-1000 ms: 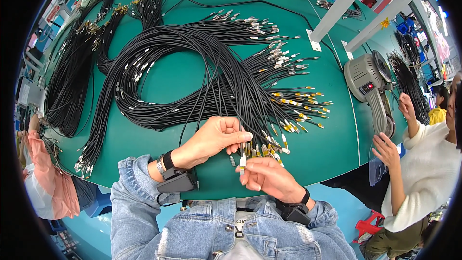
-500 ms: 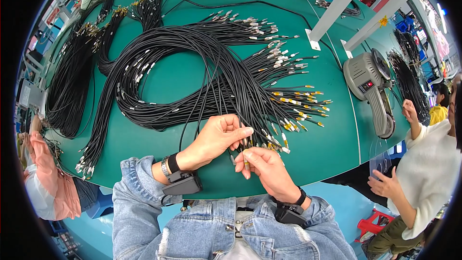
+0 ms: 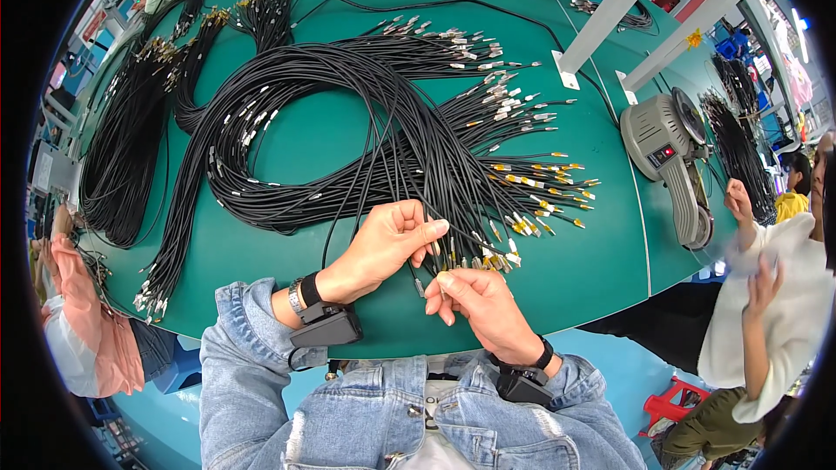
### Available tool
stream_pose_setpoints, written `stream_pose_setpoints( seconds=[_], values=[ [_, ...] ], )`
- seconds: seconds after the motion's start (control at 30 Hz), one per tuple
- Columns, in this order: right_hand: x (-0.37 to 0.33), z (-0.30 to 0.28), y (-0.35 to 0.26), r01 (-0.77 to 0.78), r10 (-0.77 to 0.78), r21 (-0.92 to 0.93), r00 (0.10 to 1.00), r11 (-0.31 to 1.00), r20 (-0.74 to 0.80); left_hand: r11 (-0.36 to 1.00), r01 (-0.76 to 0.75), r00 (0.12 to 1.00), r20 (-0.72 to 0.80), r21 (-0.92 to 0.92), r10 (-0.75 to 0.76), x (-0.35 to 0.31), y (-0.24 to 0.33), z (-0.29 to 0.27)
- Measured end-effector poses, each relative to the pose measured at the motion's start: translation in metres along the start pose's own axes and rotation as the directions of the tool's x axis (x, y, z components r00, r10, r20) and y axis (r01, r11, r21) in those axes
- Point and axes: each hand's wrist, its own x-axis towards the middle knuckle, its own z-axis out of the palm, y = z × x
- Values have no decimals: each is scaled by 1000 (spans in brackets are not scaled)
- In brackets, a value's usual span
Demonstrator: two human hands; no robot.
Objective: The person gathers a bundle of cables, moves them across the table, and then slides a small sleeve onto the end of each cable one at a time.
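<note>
A large looped bundle of black cables [image 3: 305, 59] lies across the green table, its ends fanning out to the right with white and yellow tags. At the near edge of the bundle, my left hand [image 3: 387, 244] pinches a cable between thumb and fingers. My right hand [image 3: 477, 303] sits just below and to the right, its thumb and index finger closed on a small cable end. Other cable ends [image 3: 475, 252] with metal tips and yellow tags hang right behind my fingers. Fingertips partly hide the pieces that I hold.
More black cable bundles [image 3: 122, 165] lie at the left and far side. A grey electric machine [image 3: 662, 144] stands at the right, near white metal posts [image 3: 601, 22]. A person in a white top [image 3: 771, 305] is close on the right; another in a pink sleeve [image 3: 83, 313] is on the left.
Both hands keep nearly the same place; my left hand has shifted slightly left and up, with its cable. The person on the right has raised a hand.
</note>
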Motion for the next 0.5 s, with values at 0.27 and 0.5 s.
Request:
stream_pose_setpoints(
  seconds=[0.27, 0.5],
  values=[
    [-2, 1, -11, -100, 96, 52, 994, 994, 60, 996, 47, 998, 37, 75, -50, -7, 7, -11],
    [-13, -34, -13, 116, -194, -317, 955, 941, -226, 923, -2, 999, -43, 386, 20, -34, 10, -35]
  ],
)
